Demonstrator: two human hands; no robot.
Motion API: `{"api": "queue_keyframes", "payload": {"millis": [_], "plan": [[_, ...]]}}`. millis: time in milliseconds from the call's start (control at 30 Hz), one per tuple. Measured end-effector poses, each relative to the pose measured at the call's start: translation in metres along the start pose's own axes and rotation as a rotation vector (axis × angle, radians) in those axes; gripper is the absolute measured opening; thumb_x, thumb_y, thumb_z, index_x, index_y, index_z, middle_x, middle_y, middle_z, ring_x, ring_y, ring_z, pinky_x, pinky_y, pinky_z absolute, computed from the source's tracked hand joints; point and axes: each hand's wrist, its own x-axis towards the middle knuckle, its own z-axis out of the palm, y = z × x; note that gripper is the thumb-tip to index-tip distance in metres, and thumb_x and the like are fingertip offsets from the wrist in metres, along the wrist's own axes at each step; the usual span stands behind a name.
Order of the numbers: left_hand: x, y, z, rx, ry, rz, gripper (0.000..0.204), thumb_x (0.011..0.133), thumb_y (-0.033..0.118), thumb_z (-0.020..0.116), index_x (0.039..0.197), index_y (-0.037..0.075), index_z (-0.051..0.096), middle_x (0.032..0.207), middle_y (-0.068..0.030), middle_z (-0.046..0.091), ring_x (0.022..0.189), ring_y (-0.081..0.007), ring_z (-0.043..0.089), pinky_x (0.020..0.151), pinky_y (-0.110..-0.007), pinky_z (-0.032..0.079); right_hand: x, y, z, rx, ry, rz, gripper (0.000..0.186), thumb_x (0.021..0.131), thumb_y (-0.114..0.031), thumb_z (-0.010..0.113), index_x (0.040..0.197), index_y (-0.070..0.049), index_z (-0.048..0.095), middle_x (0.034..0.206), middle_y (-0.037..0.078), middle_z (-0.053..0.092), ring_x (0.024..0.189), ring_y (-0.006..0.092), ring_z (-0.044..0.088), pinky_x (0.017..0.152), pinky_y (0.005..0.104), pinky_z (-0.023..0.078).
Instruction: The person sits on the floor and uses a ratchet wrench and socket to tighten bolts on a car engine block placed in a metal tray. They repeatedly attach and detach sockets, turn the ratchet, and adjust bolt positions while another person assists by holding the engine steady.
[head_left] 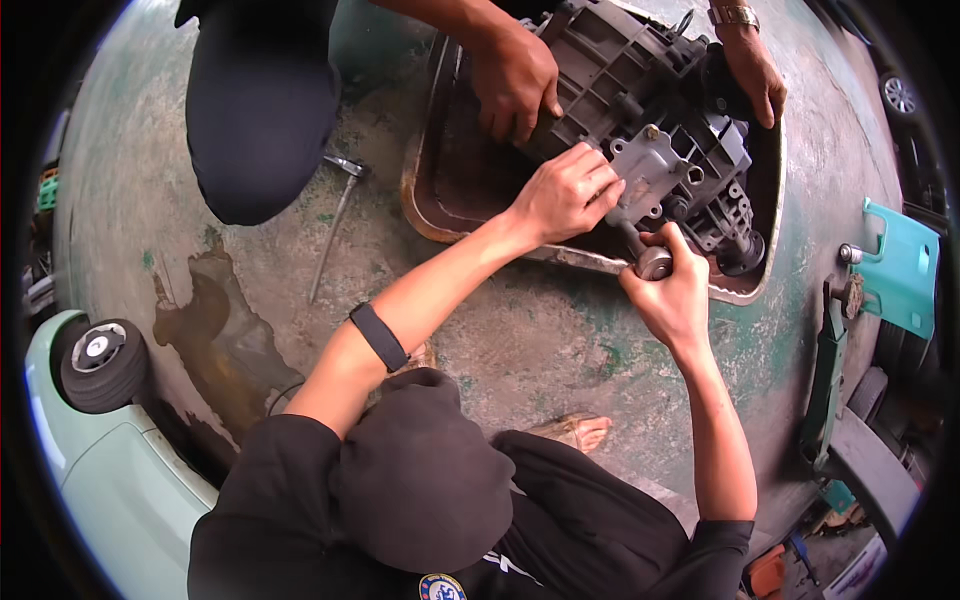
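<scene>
Right of centre, the rod is pinched at its round lower end by the right hand; its axis slants up-left toward the gearbox, where the left hand is curled, its grip hidden.

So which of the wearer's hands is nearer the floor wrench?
Left. Left hand is right of the wrench, at the gearbox; right hand is farther right, gripping metal.

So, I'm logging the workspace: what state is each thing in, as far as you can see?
Left hand: curled, grip hidden
Right hand: closed on the metal tool
Metal tool: held
Metal assembly: resting in the tray
Tray: occupied, rim worn
Long-handled tool: lying loose on the floor
Floor: stained, worn
Dark cap: worn
Black armband: fastened
</scene>
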Motion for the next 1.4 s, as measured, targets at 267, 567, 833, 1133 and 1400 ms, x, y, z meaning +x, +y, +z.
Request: {"api": "queue_keyframes", "payload": {"millis": [267,567,833,1133,1400], "plan": [[-0.020,0.022,-0.015,-0.020,-0.154,-0.741,0.052,0.092,0.050,0.062,0.082,-0.001,0.063,0.079,-0.0185,0.066,0.077,-0.0386,0.067,0.068,-0.047,0.052,-0.002,-0.016,0.019,-0.137,0.138,0.136,0.027,0.069,-0.007,0.069,0.091,0.000,0.057,0.065,0.016,0.060,0.058,0.0244,0.061,0.060,0.0343,0.050],[-0.027,0.017,-0.007,-0.291,-0.098,-0.760,0.049,0.096,0.043,0.060,0.079,-0.003,0.063,0.058,-0.0200,0.056,0.053,-0.0331,0.057,0.055,-0.041,0.046,0.013,-0.018,0.023,-0.484,-0.010,-0.156,0.020,0.070,-0.006,0.065,0.085,-0.003,0.052,0.059,0.019,0.060,0.055,0.0384,0.063,0.052,0.0437,0.051],[-0.062,0.020,-0.018,0.111,-0.195,-0.679,0.022,0.091,0.020,0.058,0.082,0.000,0.061,0.088,-0.0187,0.065,0.084,-0.0371,0.063,0.073,-0.047,0.052,0.021,-0.015,0.011,-0.748,-0.199,-0.413,0.020,0.070,-0.004,0.065,0.082,-0.005,0.050,0.062,0.015,0.061,0.051,0.0342,0.062,0.048,0.0426,0.052],[-0.086,0.010,-0.047,0.268,-0.682,0.010,0.030,0.085,0.032,0.068,0.093,0.004,0.060,0.093,-0.0078,0.056,0.095,-0.0224,0.054,0.083,-0.035,0.045,0.010,-0.019,0.019,-0.205,0.174,0.148,0.018,0.071,-0.005,0.065,0.085,0.002,0.056,0.068,0.012,0.062,0.060,0.0165,0.059,0.060,0.0315,0.049],[-0.076,-0.005,-0.014,0.542,-0.712,0.349,0.014,0.078,0.025,0.062,0.079,0.011,0.066,0.078,0.0009,0.064,0.083,-0.0168,0.059,0.074,-0.031,0.043,0.017,-0.016,0.011,-0.728,-0.200,-0.408,0.018,0.070,-0.003,0.064,0.079,-0.006,0.049,0.067,0.013,0.059,0.051,0.0330,0.061,0.047,0.0404,0.051]]}}
